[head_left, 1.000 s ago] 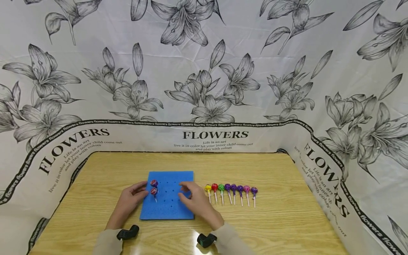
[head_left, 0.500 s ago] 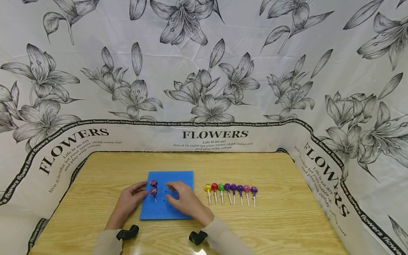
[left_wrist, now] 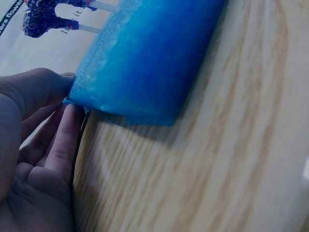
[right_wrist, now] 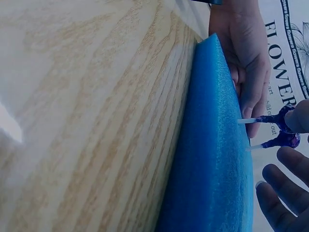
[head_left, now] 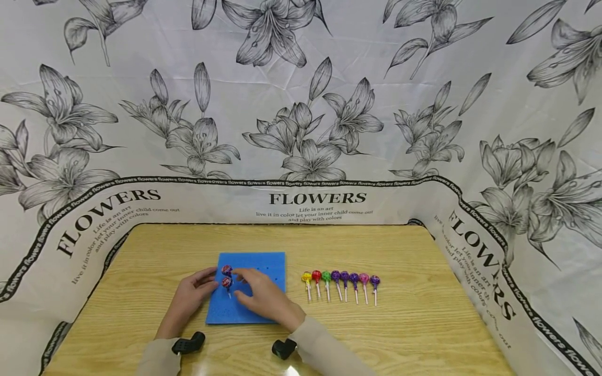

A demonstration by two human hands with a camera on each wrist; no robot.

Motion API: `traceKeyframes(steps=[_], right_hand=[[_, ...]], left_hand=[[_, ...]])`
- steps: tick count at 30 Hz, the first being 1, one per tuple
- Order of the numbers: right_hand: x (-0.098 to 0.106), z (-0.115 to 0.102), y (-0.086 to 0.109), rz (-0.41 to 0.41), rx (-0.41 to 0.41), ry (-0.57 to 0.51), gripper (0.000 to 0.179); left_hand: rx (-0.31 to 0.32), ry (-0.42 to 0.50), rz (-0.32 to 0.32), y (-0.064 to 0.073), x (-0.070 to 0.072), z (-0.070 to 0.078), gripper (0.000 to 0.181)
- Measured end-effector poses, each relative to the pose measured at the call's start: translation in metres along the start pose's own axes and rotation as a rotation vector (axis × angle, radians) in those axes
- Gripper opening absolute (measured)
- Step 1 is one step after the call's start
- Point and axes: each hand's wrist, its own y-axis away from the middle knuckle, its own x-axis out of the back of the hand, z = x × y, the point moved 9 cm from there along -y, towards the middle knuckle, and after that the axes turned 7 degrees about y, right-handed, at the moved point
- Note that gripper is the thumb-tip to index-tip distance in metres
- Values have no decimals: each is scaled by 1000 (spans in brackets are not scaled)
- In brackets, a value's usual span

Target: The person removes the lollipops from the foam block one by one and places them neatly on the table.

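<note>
A blue foam block (head_left: pixel 221 314) with small holes lies on the wooden table. Two lollipops with red and purple wrappers, a far one (head_left: pixel 227 270) and a near one (head_left: pixel 227 282), stand upright by their sticks along its left side. My left hand (head_left: pixel 189 295) holds the block's left edge, the thumb on top and the fingers against the side, as the left wrist view shows. Over the block, my right hand (head_left: pixel 265 296) has its fingers spread and relaxed, with thumb and forefinger beside the two lollipops. In the right wrist view its thumb (right_wrist: pixel 298 117) overlaps one lollipop head.
Right of the block, several lollipops lie in a row: a yellow one (head_left: pixel 307 277), a red one (head_left: pixel 317 275), a green one (head_left: pixel 326 277), purple ones and a pink one (head_left: pixel 364 279). A flower-printed cloth (head_left: pixel 320 243) hangs behind the table.
My right hand has moved left across the foam block, from its right edge to the two standing lollipops. The left hand has stayed at the block's left edge.
</note>
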Motion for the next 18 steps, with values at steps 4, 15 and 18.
traceKeyframes(steps=[4, 15, 18], right_hand=[[-6, -2, -4, -33, 0, 32, 48], [-11, -10, -11, -11, 56, 66, 38], [-10, -12, -12, 3, 63, 78, 35]], left_hand=[[-5, -3, 2, 0, 0, 1, 49], [-5, 11, 6, 0, 1, 2, 49], [-7, 2, 4, 0, 1, 2, 49]])
